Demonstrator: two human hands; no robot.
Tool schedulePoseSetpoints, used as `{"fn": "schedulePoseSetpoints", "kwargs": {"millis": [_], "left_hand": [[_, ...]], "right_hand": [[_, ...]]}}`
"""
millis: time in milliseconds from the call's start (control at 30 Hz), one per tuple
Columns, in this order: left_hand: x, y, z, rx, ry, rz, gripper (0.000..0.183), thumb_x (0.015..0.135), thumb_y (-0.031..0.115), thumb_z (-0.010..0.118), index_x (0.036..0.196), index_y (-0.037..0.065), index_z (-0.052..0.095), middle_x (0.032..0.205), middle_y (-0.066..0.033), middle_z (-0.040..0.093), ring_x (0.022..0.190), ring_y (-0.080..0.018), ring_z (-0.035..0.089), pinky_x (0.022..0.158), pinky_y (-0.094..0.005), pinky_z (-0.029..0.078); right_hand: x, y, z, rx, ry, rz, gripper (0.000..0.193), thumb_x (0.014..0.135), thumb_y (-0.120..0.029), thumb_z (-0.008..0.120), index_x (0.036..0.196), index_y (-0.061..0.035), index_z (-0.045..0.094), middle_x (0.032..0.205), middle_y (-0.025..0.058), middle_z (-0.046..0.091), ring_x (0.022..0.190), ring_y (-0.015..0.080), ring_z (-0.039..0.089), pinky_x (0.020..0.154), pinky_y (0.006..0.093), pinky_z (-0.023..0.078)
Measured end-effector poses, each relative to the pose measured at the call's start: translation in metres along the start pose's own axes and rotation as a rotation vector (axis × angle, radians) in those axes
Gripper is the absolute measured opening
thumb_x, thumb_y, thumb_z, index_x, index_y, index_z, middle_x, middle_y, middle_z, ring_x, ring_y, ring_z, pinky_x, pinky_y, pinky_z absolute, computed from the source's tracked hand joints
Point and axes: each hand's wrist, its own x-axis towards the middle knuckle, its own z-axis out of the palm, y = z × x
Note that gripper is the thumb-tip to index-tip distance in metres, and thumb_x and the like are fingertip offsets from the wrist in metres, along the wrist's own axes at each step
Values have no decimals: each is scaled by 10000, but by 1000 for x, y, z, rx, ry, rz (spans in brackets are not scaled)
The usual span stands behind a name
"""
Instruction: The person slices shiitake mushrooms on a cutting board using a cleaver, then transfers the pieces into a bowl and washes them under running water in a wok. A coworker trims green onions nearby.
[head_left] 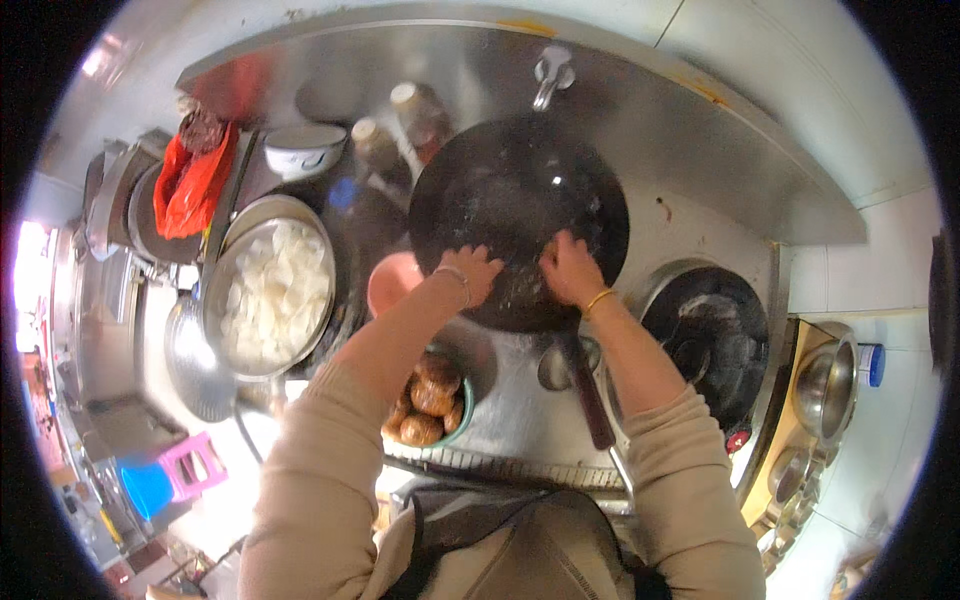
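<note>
A large black wok with a dark handle pointing toward me sits in the middle, wet and shiny inside, with pale specks. Over its near left side is my left hand, fingers apart, with nothing seen in it. My right hand is closer to the wok's right side, its fingers curled together; what they may hold is hidden. A pink bowl stands just left of the wok, partly behind my left wrist. Below that forearm, a green bowl holds several round brown items.
At left, a metal pan holds white slices, beside a strainer. A white bowl, bottles and a red bag stand behind. A tap overhangs the wok's far rim. Another black pan lies right.
</note>
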Motion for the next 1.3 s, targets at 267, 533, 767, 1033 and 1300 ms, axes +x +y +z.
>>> {"fn": "schedulePoseSetpoints", "kwargs": {"millis": [267,533,767,1033,1300], "left_hand": [[-69,-13,-9,-663,524,-33,430,821,196,614,1224,97,502,1042,-206,559,958,-387,568,830,-420,468],[-259,40,84,-1051,1022,-411,417,793,125,585,1184,7,504,1085,-201,540,1010,-365,535,897,-412,420],[-233,75,158,-624,1094,-514,593,795,237,590,1315,17,406,1283,-275,362,1140,-449,355,1008,-520,251],[-239,74,151,-425,990,-438,649,692,210,678,1302,109,479,1322,-246,358,1172,-434,373,1002,-614,253],[-244,75,142,-243,1004,-375,618,682,299,710,1244,119,528,1308,-220,382,1174,-409,377,1005,-628,247]], "right_hand": [[-107,-73,23,801,86,-160,419,855,-237,648,1169,-11,488,980,81,612,846,159,578,782,285,470],[-189,-167,93,655,147,-477,532,783,-201,668,1243,-27,466,1178,195,473,1053,371,483,909,422,412],[-186,-160,129,76,284,-579,533,797,-201,545,1292,-33,448,1248,199,432,1125,377,419,986,504,296],[-177,-76,36,95,620,-439,493,819,-157,552,1261,14,416,1241,203,441,1126,361,409,965,467,299],[-136,40,-13,707,-315,274,308,765,-225,684,876,46,589,805,179,629,747,247,618,665,374,481]]}}
